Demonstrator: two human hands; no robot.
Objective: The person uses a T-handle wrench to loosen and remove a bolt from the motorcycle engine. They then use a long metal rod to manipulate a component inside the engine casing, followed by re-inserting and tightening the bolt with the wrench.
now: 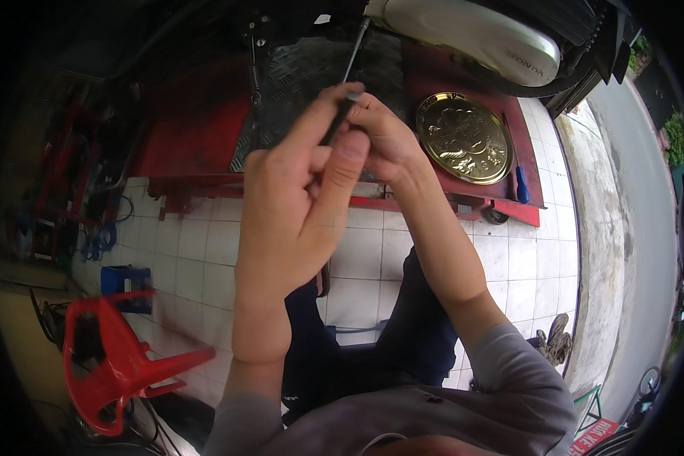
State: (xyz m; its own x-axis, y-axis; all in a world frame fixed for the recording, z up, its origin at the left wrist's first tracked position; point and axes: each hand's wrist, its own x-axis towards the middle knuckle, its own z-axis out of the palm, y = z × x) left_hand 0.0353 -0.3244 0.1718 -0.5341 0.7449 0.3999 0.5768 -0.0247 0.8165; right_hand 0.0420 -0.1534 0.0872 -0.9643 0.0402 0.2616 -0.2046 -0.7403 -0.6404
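A thin metal rod (pixel 355 52) runs down from the lower edge of a motorbike's silver cover (pixel 471 34) toward my hands. A dark bar with a bright metal end (pixel 353 96) crosses between them, looking like the handle of a T-shaped wrench, though my fingers hide how it joins the rod. My left hand (pixel 300 197) closes on this bar, thumb along its near side, its fingertips slightly blurred. My right hand (pixel 387 137) is closed beside it, fingers curled at the bar and rod.
A red work platform (pixel 182 140) carries a dark ribbed metal plate (pixel 304 64), a round gold tray (pixel 463 137) and a blue-handled screwdriver (pixel 522 186). On the tiled floor at left stand a red plastic chair (pixel 121 349) and a blue stool (pixel 125 285). A road runs along the right.
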